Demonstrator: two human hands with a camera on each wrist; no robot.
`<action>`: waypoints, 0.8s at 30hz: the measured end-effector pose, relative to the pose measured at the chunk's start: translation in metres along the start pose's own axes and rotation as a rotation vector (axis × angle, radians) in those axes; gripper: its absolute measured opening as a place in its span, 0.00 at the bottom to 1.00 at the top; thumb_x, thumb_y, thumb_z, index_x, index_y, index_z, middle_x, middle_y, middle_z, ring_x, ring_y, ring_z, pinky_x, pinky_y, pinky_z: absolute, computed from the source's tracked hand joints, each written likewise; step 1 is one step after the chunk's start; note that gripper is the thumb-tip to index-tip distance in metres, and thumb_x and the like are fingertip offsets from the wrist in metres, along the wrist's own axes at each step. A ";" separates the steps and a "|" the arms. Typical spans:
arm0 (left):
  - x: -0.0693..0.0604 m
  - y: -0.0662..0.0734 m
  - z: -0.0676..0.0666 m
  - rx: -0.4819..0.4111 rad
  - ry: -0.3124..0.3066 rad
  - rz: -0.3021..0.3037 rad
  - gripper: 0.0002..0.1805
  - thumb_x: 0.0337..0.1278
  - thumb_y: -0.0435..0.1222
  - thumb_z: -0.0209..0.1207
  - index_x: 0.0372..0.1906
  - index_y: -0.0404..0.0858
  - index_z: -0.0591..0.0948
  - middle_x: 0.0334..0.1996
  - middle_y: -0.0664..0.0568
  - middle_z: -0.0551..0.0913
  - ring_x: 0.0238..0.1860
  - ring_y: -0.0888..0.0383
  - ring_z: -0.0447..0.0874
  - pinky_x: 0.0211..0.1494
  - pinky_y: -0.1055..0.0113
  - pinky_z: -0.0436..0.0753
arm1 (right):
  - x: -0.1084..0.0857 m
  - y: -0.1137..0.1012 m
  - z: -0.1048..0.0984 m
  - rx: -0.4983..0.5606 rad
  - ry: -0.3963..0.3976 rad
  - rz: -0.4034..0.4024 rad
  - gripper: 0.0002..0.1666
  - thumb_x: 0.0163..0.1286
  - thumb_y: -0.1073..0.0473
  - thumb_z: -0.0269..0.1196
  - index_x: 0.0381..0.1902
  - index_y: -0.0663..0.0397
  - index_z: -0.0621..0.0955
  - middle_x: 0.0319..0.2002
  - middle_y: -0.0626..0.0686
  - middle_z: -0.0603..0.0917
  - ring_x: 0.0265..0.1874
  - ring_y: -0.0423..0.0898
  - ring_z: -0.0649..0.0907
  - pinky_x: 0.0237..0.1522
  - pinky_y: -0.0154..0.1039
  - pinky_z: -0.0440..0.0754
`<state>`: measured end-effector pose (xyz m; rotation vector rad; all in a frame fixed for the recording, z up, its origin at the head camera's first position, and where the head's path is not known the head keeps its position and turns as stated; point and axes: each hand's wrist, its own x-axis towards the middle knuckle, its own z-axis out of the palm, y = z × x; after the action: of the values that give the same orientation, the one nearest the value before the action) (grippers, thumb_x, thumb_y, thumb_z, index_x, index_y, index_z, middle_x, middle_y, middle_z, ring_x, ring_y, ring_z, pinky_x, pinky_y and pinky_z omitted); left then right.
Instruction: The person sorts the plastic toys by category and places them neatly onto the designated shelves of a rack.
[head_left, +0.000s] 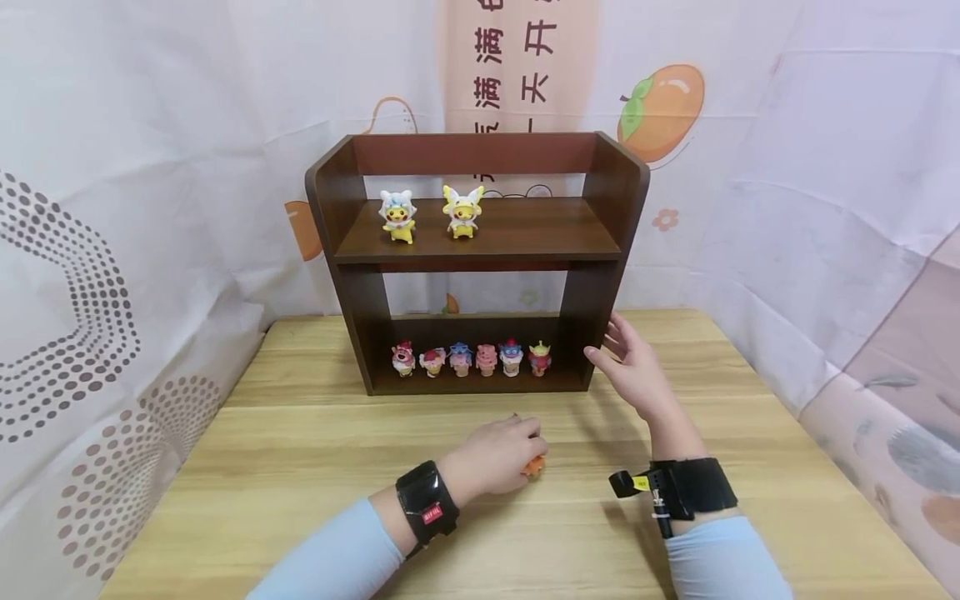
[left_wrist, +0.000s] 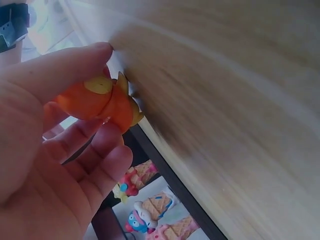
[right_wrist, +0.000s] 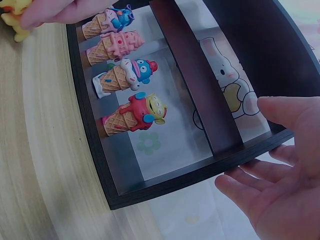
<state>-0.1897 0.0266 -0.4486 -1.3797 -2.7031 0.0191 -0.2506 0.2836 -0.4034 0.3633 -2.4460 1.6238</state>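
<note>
Just in front of a dark brown two-tier shelf (head_left: 480, 260), my left hand (head_left: 495, 457) grips a small orange and yellow figurine (left_wrist: 120, 107) low over the table. Fingers cover much of that figurine, so its kind is unclear. My right hand (head_left: 636, 372) holds the shelf's right side panel (right_wrist: 200, 179), thumb at the front edge and fingers along the outer face. Inside the lower tier stands a row of several ice-cream-cone figurines (head_left: 486, 360). Two yellow figurines in white hoods, one on the left (head_left: 398, 218) and one near the middle (head_left: 463, 212), stand on the upper tier.
The wooden table (head_left: 315, 467) runs under the shelf and both arms. Behind it hangs a pale printed cloth (head_left: 742, 150) with fruit drawings and writing. Black bands, one on the left wrist (head_left: 427, 504) and one on the right (head_left: 705, 485), carry small devices.
</note>
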 end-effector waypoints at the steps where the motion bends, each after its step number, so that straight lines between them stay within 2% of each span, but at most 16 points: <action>1: -0.002 -0.001 0.000 -0.003 0.002 -0.005 0.14 0.53 0.41 0.72 0.45 0.50 0.85 0.41 0.59 0.75 0.40 0.64 0.76 0.62 0.64 0.76 | 0.001 -0.001 0.002 0.004 -0.003 -0.002 0.47 0.73 0.56 0.66 0.81 0.55 0.54 0.75 0.66 0.63 0.72 0.65 0.66 0.66 0.60 0.68; 7: -0.008 -0.006 0.000 0.001 0.014 -0.012 0.15 0.51 0.42 0.73 0.44 0.49 0.83 0.38 0.60 0.72 0.36 0.65 0.72 0.55 0.67 0.79 | 0.008 -0.001 0.009 0.016 -0.024 0.001 0.47 0.74 0.59 0.64 0.81 0.57 0.53 0.75 0.68 0.61 0.72 0.66 0.65 0.66 0.60 0.68; 11: -0.010 -0.008 0.001 0.010 0.019 -0.024 0.17 0.50 0.43 0.74 0.44 0.49 0.81 0.37 0.60 0.71 0.35 0.65 0.72 0.61 0.62 0.77 | 0.012 0.001 0.012 0.008 -0.040 0.005 0.47 0.74 0.60 0.64 0.81 0.58 0.52 0.75 0.68 0.61 0.72 0.67 0.64 0.66 0.61 0.67; 18: -0.007 -0.007 0.000 0.017 0.027 -0.003 0.15 0.51 0.44 0.74 0.43 0.49 0.82 0.38 0.61 0.72 0.36 0.65 0.72 0.55 0.67 0.79 | 0.009 0.001 0.007 0.021 -0.031 -0.019 0.47 0.74 0.58 0.64 0.82 0.55 0.52 0.75 0.68 0.62 0.72 0.66 0.66 0.65 0.60 0.68; 20: -0.004 -0.005 -0.001 0.018 0.025 0.005 0.15 0.51 0.44 0.73 0.43 0.50 0.82 0.37 0.61 0.72 0.36 0.65 0.72 0.60 0.65 0.78 | 0.007 0.001 0.004 0.020 -0.026 -0.016 0.47 0.74 0.57 0.65 0.82 0.54 0.53 0.75 0.67 0.63 0.72 0.66 0.66 0.64 0.55 0.71; 23: -0.001 -0.003 -0.001 0.014 0.013 0.006 0.15 0.51 0.43 0.74 0.42 0.50 0.82 0.37 0.60 0.70 0.35 0.66 0.70 0.52 0.70 0.79 | 0.004 0.002 0.001 0.003 -0.027 -0.006 0.48 0.74 0.54 0.65 0.82 0.53 0.53 0.75 0.66 0.63 0.72 0.65 0.66 0.64 0.50 0.72; 24: 0.000 -0.002 -0.002 0.016 0.008 0.006 0.15 0.51 0.43 0.74 0.42 0.51 0.82 0.37 0.61 0.70 0.35 0.66 0.70 0.49 0.72 0.78 | 0.003 0.002 0.000 -0.001 -0.027 -0.004 0.48 0.74 0.54 0.65 0.82 0.53 0.53 0.75 0.66 0.63 0.72 0.65 0.66 0.64 0.45 0.73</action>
<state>-0.1910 0.0249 -0.4470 -1.3802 -2.6862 0.0352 -0.2542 0.2845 -0.4043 0.3921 -2.4639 1.6269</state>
